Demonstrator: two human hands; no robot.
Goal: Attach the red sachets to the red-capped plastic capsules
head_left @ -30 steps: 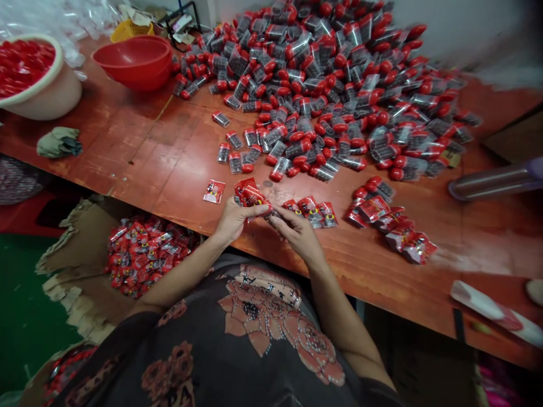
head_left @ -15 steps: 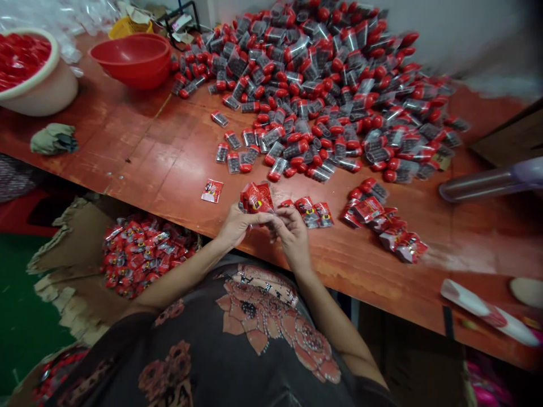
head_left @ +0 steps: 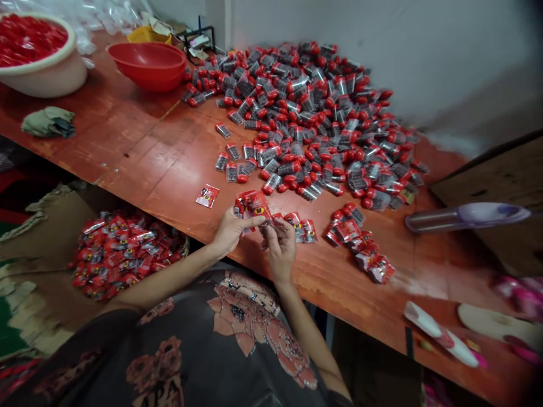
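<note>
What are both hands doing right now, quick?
Left hand: closed, holding red packets.
Right hand: fingers curled at the packets' near edge; whether it grips anything cannot be told.

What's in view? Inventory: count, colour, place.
table: one, red, centre
tubes: uncountable, clear with red, back pile
held packets: count unclear, red, left hand
loose packets: several, red, table front
tub: one, white, back left
bowl: at least one, red, beside tub
basket: one, yellow, behind bowl
cloth: one, greenish, table left
carton: one, brown, below table
carton packets: many, red, inside it
long tube: one, purplish, table right
white object: one, front right
left hand: one, bare, front centre
right hand: one, bare, alongside
</note>
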